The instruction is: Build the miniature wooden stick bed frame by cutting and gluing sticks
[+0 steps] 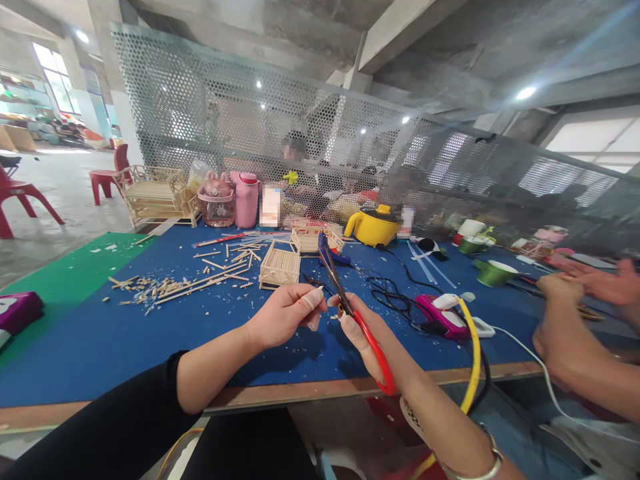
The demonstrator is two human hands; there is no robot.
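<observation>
Red-handled scissors [370,347] rest in my right hand [367,337], their dark blades pointing up and away over the table. My left hand [287,313] is closed in a pinch just left of the scissors, its fingertips close to those of my right hand. Whatever it pinches is too small or hidden to make out. Just beyond my left hand stands a small tray-like frame of wooden sticks [280,265]. A second stick frame [307,240] sits behind it, and a blue glue gun [333,253] lies behind the scissors' blades.
Loose sticks [200,283] and scraps lie left on the blue table mat [165,347]. A stick-built bench [155,193], pink bottle [246,200] and yellow pot [377,225] line the back by a perforated screen [210,120]. Cables run to a purple power strip [445,317]. Another person's hands [575,293] are at right.
</observation>
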